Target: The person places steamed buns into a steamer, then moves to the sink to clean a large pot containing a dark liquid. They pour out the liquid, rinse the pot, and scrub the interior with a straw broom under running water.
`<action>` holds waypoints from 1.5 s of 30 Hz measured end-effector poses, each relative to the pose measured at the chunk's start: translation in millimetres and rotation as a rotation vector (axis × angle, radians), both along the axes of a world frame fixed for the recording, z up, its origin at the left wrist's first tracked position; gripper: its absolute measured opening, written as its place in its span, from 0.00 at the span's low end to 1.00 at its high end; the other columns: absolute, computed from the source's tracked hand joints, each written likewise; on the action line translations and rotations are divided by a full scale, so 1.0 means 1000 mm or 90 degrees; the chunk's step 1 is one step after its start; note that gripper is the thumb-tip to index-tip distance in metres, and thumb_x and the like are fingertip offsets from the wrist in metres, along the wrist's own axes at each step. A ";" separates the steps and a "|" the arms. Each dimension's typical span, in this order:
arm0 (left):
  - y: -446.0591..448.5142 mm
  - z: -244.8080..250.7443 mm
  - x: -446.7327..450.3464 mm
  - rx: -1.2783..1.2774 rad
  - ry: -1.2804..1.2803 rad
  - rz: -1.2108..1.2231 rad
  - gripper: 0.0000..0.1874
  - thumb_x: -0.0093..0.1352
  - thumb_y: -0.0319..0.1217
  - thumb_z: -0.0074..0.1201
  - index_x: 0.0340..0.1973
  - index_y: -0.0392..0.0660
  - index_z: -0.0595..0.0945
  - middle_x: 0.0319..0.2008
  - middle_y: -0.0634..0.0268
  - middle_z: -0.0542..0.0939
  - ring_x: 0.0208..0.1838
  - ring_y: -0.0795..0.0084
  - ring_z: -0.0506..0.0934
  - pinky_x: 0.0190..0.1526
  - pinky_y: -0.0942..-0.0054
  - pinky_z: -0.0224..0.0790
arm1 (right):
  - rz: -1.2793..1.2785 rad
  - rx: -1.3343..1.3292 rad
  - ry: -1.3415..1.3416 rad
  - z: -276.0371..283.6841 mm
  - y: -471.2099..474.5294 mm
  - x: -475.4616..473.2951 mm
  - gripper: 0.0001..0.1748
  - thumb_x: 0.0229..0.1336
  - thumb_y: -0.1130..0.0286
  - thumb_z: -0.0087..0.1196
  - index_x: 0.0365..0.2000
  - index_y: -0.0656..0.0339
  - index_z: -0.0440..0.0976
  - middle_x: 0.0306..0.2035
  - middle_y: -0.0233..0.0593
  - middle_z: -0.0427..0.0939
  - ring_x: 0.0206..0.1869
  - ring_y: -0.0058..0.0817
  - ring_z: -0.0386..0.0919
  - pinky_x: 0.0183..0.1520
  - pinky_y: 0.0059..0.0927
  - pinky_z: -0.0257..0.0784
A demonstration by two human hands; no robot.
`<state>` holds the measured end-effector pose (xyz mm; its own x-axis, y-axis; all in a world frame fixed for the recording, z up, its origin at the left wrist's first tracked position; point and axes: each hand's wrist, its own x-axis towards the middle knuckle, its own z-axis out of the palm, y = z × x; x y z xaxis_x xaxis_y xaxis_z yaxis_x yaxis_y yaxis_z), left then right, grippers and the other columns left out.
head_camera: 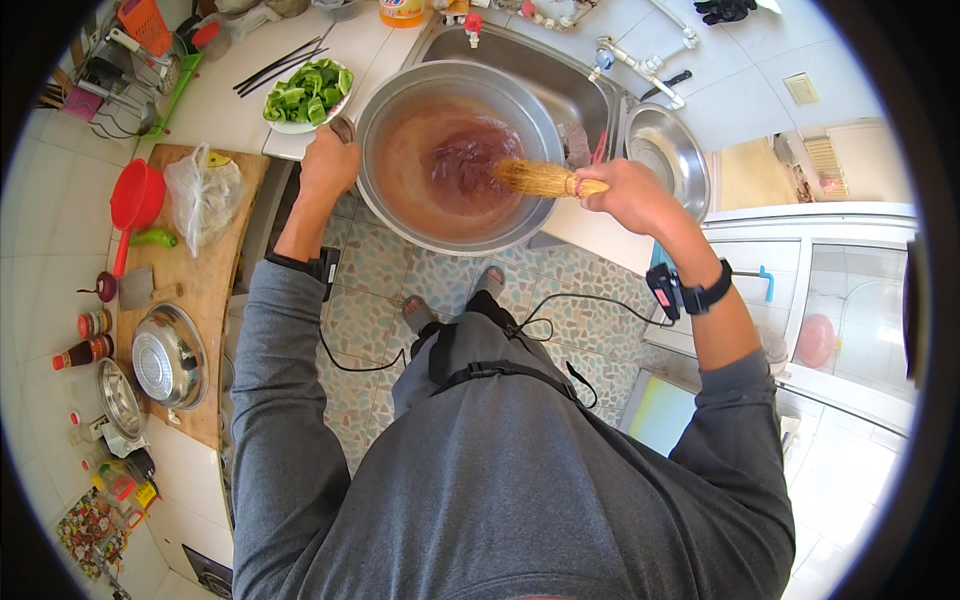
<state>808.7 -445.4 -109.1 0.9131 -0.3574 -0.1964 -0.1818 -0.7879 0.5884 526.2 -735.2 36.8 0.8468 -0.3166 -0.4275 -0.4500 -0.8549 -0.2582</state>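
A large grey metal wok [401,217] with reddish-brown liquid in it is over the near edge of the stainless sink [525,52]. My left hand [328,161] grips the wok's handle [343,129] at its left side. My right hand [626,193] is closed round the bound end of a straw pot brush [536,178]. The bristles reach over the wok's right wall to the liquid; whether they touch the metal cannot be told. Beside my left hand, a plate [296,128] holds cut green peppers [309,91], with black chopsticks [277,67] behind it.
Left, a wooden board [214,300] bears a cleaver [136,289], a red plastic ladle [139,193], a tied plastic bag [202,195] and an upturned metal basin [169,356]. A metal bowl [675,150] stands right of the sink. A knife [666,85] lies near the white pipes.
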 end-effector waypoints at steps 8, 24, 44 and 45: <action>0.007 -0.008 0.003 -0.043 -0.034 -0.021 0.28 0.64 0.39 0.60 0.52 0.29 0.75 0.49 0.32 0.82 0.56 0.36 0.79 0.57 0.52 0.72 | -0.287 0.235 -0.269 0.014 0.031 -0.046 0.28 0.60 0.68 0.63 0.61 0.58 0.77 0.26 0.30 0.78 0.21 0.15 0.68 0.25 0.23 0.66; 0.014 0.013 -0.009 -0.197 0.122 0.019 0.21 0.64 0.36 0.65 0.42 0.32 0.76 0.25 0.57 0.80 0.14 0.70 0.74 0.18 0.69 0.66 | -0.305 0.218 -0.305 -0.036 0.058 -0.094 0.30 0.59 0.64 0.64 0.61 0.59 0.76 0.27 0.40 0.81 0.29 0.26 0.78 0.37 0.30 0.74; 0.035 0.032 -0.034 -0.479 0.471 0.265 0.15 0.71 0.45 0.60 0.44 0.47 0.82 0.32 0.70 0.80 0.35 0.69 0.81 0.34 0.74 0.68 | -0.177 0.375 -0.304 -0.099 -0.090 -0.041 0.22 0.52 0.72 0.61 0.49 0.65 0.73 0.40 0.43 0.82 0.40 0.33 0.82 0.46 0.31 0.75; 0.036 0.030 -0.037 -0.493 0.449 0.277 0.15 0.71 0.44 0.60 0.44 0.48 0.81 0.34 0.71 0.80 0.36 0.68 0.81 0.34 0.74 0.68 | -0.157 0.305 -0.275 -0.098 -0.094 -0.039 0.21 0.51 0.74 0.60 0.48 0.64 0.72 0.41 0.44 0.82 0.40 0.33 0.81 0.46 0.30 0.74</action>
